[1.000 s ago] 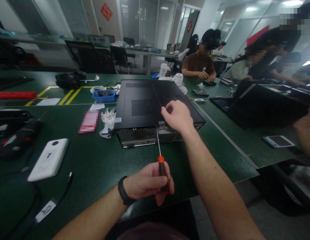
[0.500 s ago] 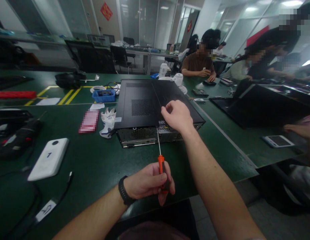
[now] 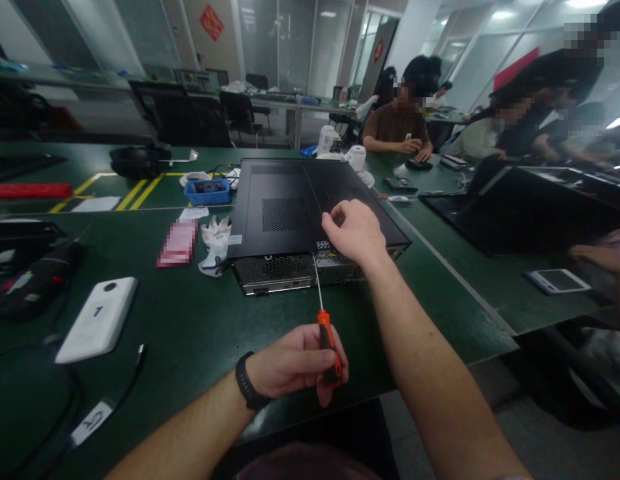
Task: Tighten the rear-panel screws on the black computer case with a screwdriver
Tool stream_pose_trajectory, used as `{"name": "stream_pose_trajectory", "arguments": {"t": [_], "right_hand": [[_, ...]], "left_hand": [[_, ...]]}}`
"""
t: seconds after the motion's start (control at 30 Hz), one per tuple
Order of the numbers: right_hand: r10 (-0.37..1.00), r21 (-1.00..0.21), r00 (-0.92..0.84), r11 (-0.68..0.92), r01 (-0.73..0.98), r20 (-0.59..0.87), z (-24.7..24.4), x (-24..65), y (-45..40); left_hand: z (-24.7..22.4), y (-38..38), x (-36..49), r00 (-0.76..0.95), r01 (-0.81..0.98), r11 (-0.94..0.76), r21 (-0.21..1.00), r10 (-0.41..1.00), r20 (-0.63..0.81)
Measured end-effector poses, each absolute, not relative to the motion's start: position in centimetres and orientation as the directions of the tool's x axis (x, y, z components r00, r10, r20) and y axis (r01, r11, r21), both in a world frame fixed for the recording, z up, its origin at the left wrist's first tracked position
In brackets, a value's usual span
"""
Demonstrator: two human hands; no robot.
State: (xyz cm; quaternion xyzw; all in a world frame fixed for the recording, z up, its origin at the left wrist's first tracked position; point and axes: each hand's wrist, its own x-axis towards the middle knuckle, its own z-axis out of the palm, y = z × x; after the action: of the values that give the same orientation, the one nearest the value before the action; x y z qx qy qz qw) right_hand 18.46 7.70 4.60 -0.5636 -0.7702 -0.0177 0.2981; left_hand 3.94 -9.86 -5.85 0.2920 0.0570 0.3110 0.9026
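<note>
A black desktop computer case (image 3: 285, 180) lies flat on the table, its metal back panel facing me. My left hand (image 3: 307, 360), below it, is closed around the orange and black handle of a screwdriver (image 3: 325, 327). The thin shaft points away from me, and its tip meets the back panel just under the lid's edge, near the middle. On the case's right front part rests my right hand (image 3: 357, 230), thumb and fingers curled together against the lid. Whatever may be between those fingertips is hidden.
To the left lie a white glove (image 3: 215, 247), a blue bin (image 3: 208, 191) with small parts, a pink packet (image 3: 179, 242), a white phone-like device (image 3: 97, 320) and cables. Another black panel (image 3: 520, 207) and a phone (image 3: 557, 281) are at right, near co-workers.
The screwdriver's handle has turned in my left fingers and leans slightly more to the right at its lower end. My right hand has stayed on the case.
</note>
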Motion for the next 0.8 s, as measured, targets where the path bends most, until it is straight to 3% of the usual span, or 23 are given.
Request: {"name": "stream_pose_trajectory", "arguments": {"t": [0.23,0.53,0.8], "right_hand": [[0.849,-0.301,-0.195,0.375,0.877,0.492,4.6,18.5,7.8],[0.855,-0.311,-0.187,0.367,0.877,0.483,4.6,18.5,7.8],[0.862,-0.308,-0.190,0.361,0.880,0.469,4.9,18.5,7.4]], "left_hand": [[-6.8,-9.9,4.0,0.799,-0.543,0.608,0.579,0.587,0.133],[-5.6,-9.9,3.6,0.823,-0.518,0.678,0.521,0.561,0.089],[-6.4,-10.0,4.2,0.772,-0.571,0.564,0.596,0.616,0.157]]}}
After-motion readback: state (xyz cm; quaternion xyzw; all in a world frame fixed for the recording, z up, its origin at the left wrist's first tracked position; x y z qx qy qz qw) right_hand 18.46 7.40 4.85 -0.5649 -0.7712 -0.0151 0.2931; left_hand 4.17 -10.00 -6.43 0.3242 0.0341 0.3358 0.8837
